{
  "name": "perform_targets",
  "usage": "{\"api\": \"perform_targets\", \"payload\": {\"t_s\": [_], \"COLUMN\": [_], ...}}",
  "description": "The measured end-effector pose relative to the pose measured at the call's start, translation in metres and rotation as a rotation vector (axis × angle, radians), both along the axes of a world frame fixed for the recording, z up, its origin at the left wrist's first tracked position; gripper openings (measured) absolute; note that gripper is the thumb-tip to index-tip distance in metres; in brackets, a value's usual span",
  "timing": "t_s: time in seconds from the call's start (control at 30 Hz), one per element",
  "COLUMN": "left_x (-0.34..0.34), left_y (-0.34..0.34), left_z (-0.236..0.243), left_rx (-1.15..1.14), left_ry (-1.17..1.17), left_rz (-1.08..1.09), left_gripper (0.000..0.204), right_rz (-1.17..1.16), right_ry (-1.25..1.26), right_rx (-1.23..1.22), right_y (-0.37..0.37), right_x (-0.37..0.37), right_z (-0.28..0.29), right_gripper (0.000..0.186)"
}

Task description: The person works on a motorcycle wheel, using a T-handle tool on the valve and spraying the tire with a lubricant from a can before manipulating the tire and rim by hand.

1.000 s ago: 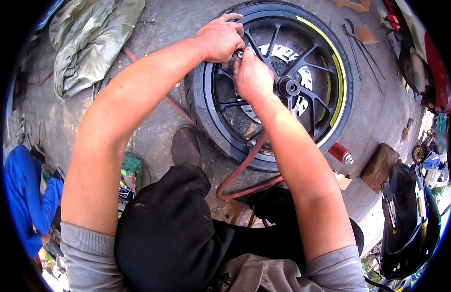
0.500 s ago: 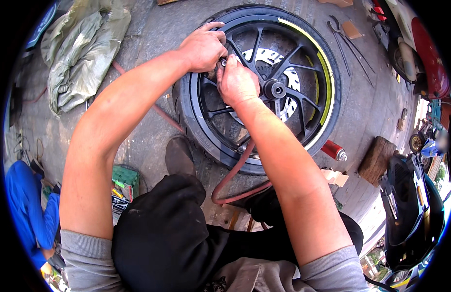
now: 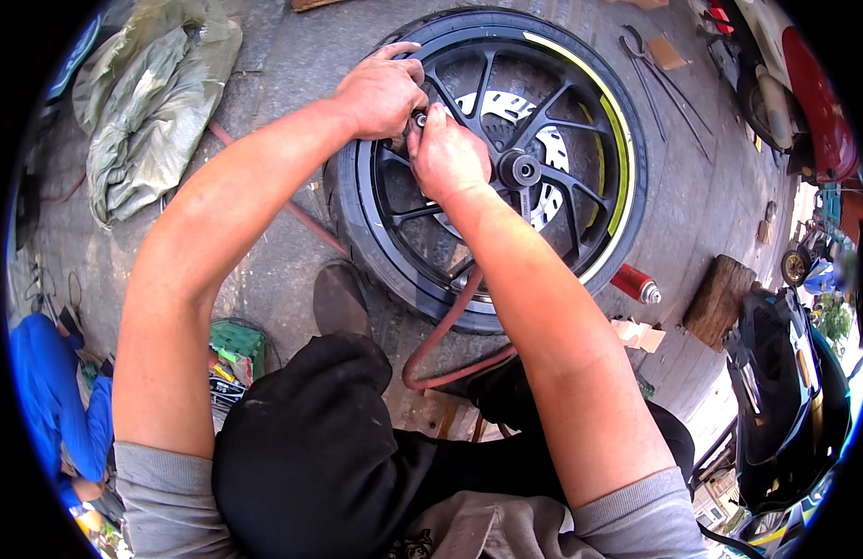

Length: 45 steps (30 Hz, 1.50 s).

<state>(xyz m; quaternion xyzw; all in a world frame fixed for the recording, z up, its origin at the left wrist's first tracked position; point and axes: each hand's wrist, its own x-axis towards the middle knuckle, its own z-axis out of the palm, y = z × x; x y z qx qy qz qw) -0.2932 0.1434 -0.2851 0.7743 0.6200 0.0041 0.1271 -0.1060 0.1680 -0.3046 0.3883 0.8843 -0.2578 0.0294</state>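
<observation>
Small fitting (image 3: 419, 120) clamped by fingers of right hand (image 3: 451, 156); best kept square. Left hand (image 3: 383, 96) laid on wheel (image 3: 522, 170); finger closure cannot be told.

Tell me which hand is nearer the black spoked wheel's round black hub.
Right. The right hand is just left of the hub; the left hand is farther up and left, over the black rubber tyre.

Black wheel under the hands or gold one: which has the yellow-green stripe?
The black wheel, under the left hand and right hand; the gold wheel, far right, shows none.
</observation>
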Motion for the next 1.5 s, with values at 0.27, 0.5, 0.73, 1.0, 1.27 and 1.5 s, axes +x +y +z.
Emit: {"api": "perform_targets", "payload": {"t_s": [0.27, 0.5, 0.73, 1.0, 1.27, 1.5], "left_x": [0.0004, 0.0006, 0.0018, 0.0017, 0.0017, 0.0022], "left_y": [-0.0004, -0.0002, -0.0008, -0.0007, 0.0002, -0.0010], "left_z": [0.0013, -0.0002, 0.0008, -0.0002, 0.0027, 0.0015], "left_rx": [-0.007, 0.032, 0.033, 0.027, 0.007, 0.027], "left_ry": [-0.014, -0.006, -0.008, 0.001, -0.012, -0.028], "left_rz": [0.016, 0.014, 0.016, 0.012, 0.023, 0.029], "left_gripper": [0.021, 0.021, 0.021, 0.020, 0.020, 0.019], "right_rz": [-0.003, 0.010, 0.017, 0.019, 0.028, 0.037], "right_ry": [-0.026, -0.032, -0.033, -0.050, -0.043, -0.067], "right_rx": [-0.011, -0.031, -0.026, -0.038, -0.049, -0.023], "right_y": [0.0011, 0.0037, 0.0036, 0.0042, 0.0060, 0.0052], "right_x": [-0.0004, -0.0003, 0.0009, 0.0003, 0.0005, 0.0009], "right_z": [0.0054, 0.0069, 0.0059, 0.0084, 0.0089, 0.0065], "right_gripper": [0.043, 0.045, 0.046, 0.046, 0.046, 0.049]}}
